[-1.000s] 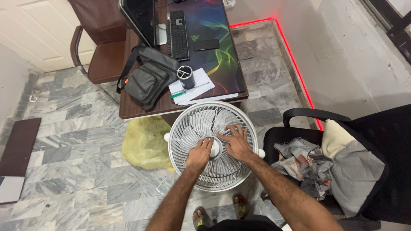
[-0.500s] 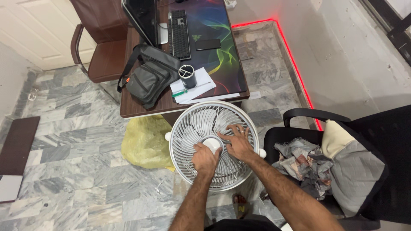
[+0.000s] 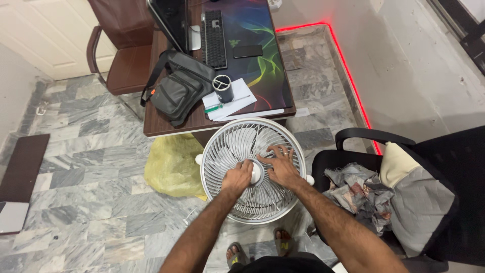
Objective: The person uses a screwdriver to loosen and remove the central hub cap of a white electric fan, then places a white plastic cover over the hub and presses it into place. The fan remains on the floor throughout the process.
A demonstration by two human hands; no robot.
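Both hands [image 3: 260,174] flat on fan grille [image 3: 237,146]

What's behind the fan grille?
Pale blades show through the grille. The left hand and right hand cover the hub, so the centre is hidden.

Your two bare forearms reach far forward, converging. Your left hand [image 3: 237,178] is curled into a loose fist, knuckles up; your right hand [image 3: 279,167] lies flat, fingers [image 3: 277,150] spread.

Dark monitor screen [image 3: 169,20] on desk [image 3: 161,124]; yellow bag [image 3: 172,164] below.
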